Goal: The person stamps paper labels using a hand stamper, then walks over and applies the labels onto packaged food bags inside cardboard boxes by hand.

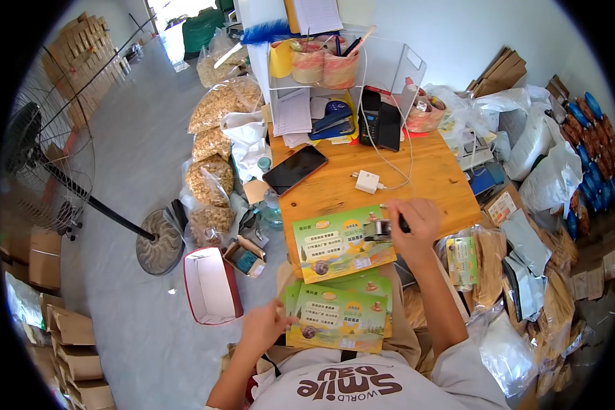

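Observation:
My right hand (415,222) is closed round the black handle of a small metal-headed tool (377,231). The tool's head is over the right part of a green and yellow printed card (321,246) at the table's front edge. Several like cards (338,318) lie stacked on my lap. My left hand (265,326) is at the left edge of this stack, its fingers bent close together near the top card; whether they pinch anything is too small to tell.
On the wooden table (430,178) are a black phone (296,170), a white charger (367,181) with its cable, and a desk rack of pens and papers. A red-rimmed white box (208,285), bags and a fan (41,157) stand left; bags and cardboard lie right.

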`<state>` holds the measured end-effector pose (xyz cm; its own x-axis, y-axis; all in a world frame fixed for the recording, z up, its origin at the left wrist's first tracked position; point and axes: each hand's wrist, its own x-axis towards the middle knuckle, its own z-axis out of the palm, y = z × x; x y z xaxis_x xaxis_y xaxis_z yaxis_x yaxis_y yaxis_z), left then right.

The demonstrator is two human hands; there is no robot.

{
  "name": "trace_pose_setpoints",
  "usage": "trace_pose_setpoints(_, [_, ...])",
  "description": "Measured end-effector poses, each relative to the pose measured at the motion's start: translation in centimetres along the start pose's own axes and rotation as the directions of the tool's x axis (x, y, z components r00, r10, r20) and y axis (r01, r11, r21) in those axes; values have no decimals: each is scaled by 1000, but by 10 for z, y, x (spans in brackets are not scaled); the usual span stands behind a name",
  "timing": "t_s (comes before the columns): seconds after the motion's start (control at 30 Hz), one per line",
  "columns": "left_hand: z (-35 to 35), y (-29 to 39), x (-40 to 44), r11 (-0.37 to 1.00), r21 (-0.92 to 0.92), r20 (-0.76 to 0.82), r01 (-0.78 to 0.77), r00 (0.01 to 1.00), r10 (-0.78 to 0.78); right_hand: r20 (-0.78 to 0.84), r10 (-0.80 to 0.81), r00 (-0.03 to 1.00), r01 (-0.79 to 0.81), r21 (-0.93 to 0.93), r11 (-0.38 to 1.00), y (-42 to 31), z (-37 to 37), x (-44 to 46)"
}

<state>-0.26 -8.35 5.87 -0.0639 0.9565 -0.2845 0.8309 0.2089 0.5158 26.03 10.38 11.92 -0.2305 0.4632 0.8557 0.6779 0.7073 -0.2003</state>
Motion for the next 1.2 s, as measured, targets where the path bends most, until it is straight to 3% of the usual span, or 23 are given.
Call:
trace_pose_setpoints(0.03, [-5,3,7,1000,2,-5,6,1000,-6,-2,-1,1000,1,8,1000,-6,10,3])
trace_pose_setpoints(0.13, [-14,10,30,984,-138,-225,-108,972,75,7,-48,999,47,141,989,-25,42,11])
trace_pose_setpoints(0.23, [-9,17,60,944,-298,-279,-142,959,56,14,-121,993,117,188,975,-32,75,11])
trace_pose_setpoints(0.33, [4,16,88,966,-220,-352,-132,935,47,70,-187,980,168,219,961,-40,95,13])
trace_pose_setpoints(0.47, [11,21,98,974,-216,-357,-72,934,-10,122,-134,984,110,187,976,-40,105,7])
trace_pose_setpoints(0.57, [16,21,99,942,-328,-374,-73,925,-59,93,-57,994,32,248,968,-39,114,-10])
trace_pose_setpoints(0.63, [17,16,102,908,-419,-299,-17,947,-120,96,-24,995,0,242,970,-43,114,-6])
trace_pose_setpoints(0.83, [37,-1,108,869,-489,-349,-75,930,-116,69,8,998,-24,234,972,-40,78,20])
trace_pose_setpoints(0.9, [33,-1,103,864,-502,-312,-42,940,-136,-17,135,991,-130,162,978,-37,51,28])
trace_pose_setpoints(0.97, [32,-3,99,856,-516,-266,-2,951,-158,-129,153,980,-134,148,980,-22,36,29])
trace_pose_setpoints(1.03, [33,-8,97,833,-545,-342,-97,933,-115,-116,158,981,-150,74,986,1,22,27])
trace_pose_setpoints(1.2, [30,-16,91,827,-558,-314,-76,941,-125,-114,127,985,-146,-174,974,48,-8,18])
